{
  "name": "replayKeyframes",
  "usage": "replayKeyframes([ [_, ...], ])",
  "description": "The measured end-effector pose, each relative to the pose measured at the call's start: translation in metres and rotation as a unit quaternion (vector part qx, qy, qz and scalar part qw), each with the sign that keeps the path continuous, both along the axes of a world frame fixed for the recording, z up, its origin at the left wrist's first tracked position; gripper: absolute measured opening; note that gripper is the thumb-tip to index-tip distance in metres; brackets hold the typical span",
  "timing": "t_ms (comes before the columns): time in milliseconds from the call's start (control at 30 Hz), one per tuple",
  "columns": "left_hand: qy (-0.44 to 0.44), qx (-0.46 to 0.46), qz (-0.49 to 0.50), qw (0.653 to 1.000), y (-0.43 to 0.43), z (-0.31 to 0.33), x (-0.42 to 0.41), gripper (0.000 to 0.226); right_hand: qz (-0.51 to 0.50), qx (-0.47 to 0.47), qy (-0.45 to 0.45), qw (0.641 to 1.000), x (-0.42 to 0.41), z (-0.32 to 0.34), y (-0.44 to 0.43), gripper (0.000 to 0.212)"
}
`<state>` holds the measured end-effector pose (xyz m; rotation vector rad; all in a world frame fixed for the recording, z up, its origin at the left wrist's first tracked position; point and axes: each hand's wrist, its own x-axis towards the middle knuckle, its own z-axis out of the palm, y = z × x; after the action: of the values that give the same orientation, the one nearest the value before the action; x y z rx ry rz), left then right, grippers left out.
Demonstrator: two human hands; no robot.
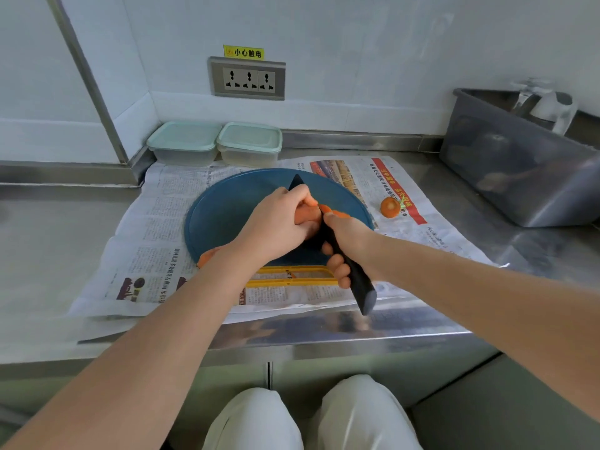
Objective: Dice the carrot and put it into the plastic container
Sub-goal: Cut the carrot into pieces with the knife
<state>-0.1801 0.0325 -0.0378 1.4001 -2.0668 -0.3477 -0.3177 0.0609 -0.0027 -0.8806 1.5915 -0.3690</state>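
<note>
Bright, even, cool light fills the frame, seemingly from overhead (no single lamp shows), and the white wall [357,34] washes toward pale blue. Shadows are weak, little more than a thin dark line under the near edge of the newspaper [156,228], whose small print is mushy. The right hand [347,241] and its grip sit in the sharpest part. The steel surface [48,228] carries dull glare and smeared reflections along its front edge. The grey bin [506,170] and tap [526,99] at upper right are blurred. Wide-angle distortion tilts the metal corner strip [87,79] and stretches both forearms toward the lower corners.
</note>
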Motion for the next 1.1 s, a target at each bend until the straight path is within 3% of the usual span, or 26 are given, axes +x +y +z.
replayKeyframes([
  [333, -0.005, 0.028, -0.015, 0.999, -0.003, 0.002, 0.008, 0.029, -0.011, 0.008, 0.016, 1.000, -0.003, -0.001, -0.005, 0.058],
  [533, -0.046, 0.055, -0.036, 0.997, 0.003, -0.003, 0.025, 0.051, 0.029, -0.016, 0.012, 0.999, -0.016, 0.002, -0.008, 0.057],
  [767, -0.040, 0.027, -0.025, 0.999, 0.004, -0.006, 0.020, 0.049, 0.026, -0.041, -0.073, 0.996, -0.034, 0.015, -0.006, 0.057],
  [1100, -0.050, 0.027, -0.019, 0.998, 0.006, -0.005, 0.019, 0.048, 0.067, -0.050, -0.067, 0.994, -0.043, 0.042, -0.001, 0.054],
])
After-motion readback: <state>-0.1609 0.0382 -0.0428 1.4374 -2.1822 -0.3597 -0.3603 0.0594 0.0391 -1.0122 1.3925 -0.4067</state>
